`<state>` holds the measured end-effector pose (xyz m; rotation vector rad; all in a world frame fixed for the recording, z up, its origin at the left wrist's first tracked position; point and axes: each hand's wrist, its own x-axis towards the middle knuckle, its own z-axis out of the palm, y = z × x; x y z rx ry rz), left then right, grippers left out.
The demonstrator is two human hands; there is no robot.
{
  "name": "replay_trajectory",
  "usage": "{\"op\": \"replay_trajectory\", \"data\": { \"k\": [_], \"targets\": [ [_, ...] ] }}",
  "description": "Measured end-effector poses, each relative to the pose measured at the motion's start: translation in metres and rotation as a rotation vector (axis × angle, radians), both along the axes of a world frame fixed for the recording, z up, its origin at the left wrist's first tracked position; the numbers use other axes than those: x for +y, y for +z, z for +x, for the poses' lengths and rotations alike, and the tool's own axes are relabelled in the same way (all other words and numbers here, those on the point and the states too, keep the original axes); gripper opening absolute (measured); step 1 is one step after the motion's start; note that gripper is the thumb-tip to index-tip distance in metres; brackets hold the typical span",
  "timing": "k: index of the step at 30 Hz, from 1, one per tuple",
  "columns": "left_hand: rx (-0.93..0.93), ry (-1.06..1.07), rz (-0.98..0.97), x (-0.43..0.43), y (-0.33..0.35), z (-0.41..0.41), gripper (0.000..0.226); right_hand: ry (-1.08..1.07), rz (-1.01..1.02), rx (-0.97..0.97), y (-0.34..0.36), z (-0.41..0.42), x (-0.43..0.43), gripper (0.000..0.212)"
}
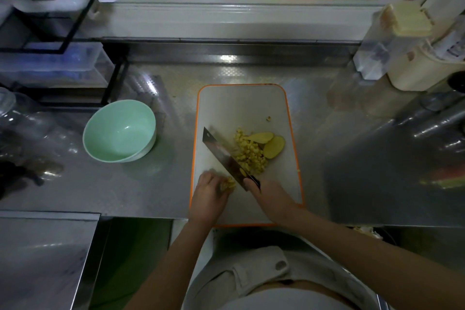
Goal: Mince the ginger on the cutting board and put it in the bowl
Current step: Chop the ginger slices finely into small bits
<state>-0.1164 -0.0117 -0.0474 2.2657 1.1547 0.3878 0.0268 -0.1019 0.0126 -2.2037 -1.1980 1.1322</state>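
A white cutting board with an orange rim lies on the steel counter. On it is a pile of minced yellow ginger, with two uncut ginger slices beside it on the right. My right hand grips the handle of a cleaver, whose blade slants across the board left of the pile. My left hand curls around a small heap of minced ginger at the board's near left. A pale green bowl stands left of the board and holds nothing.
A black wire rack with clear boxes stands at the back left. Clear and cream containers crowd the back right. A glass jar sits at the far left. The counter's front edge runs just below the board.
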Motion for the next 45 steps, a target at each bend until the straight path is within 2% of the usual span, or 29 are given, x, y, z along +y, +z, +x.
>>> {"op": "replay_trajectory", "data": {
  "k": [3,9,12,17,19,22,24,28,33,45],
  "targets": [
    [0.004,0.021,0.015,-0.001,0.001,0.001,0.019,0.001,-0.058,0.042,0.000,-0.002,0.001,0.043],
    [-0.016,0.024,0.052,-0.002,0.005,0.004,0.016,0.019,-0.076,0.009,-0.003,-0.006,0.005,0.051],
    [-0.004,0.014,0.056,-0.001,0.006,0.005,0.013,0.017,-0.088,0.011,-0.004,-0.007,0.007,0.043],
    [0.001,0.031,0.049,0.000,0.007,0.007,0.011,0.013,-0.106,0.007,-0.006,-0.007,0.011,0.043],
    [0.001,0.035,0.049,0.000,0.006,0.007,0.012,0.041,-0.114,-0.025,-0.004,-0.008,0.014,0.046],
    [-0.024,0.024,0.051,0.002,0.004,0.007,0.015,0.071,-0.064,-0.144,-0.008,-0.013,0.015,0.034],
    [-0.052,0.031,0.052,0.002,0.004,0.007,0.015,0.034,-0.059,-0.173,-0.010,-0.016,0.015,0.039],
    [-0.051,0.037,0.056,0.002,0.002,0.006,0.016,0.026,-0.069,-0.102,-0.015,-0.014,0.012,0.033],
    [-0.023,0.044,0.048,0.004,0.000,0.005,0.015,-0.020,-0.023,-0.012,-0.015,0.001,0.014,0.041],
    [0.007,0.044,0.006,0.003,0.005,0.016,0.021,-0.025,0.074,-0.026,-0.013,0.019,0.014,0.039]
  ]
}}
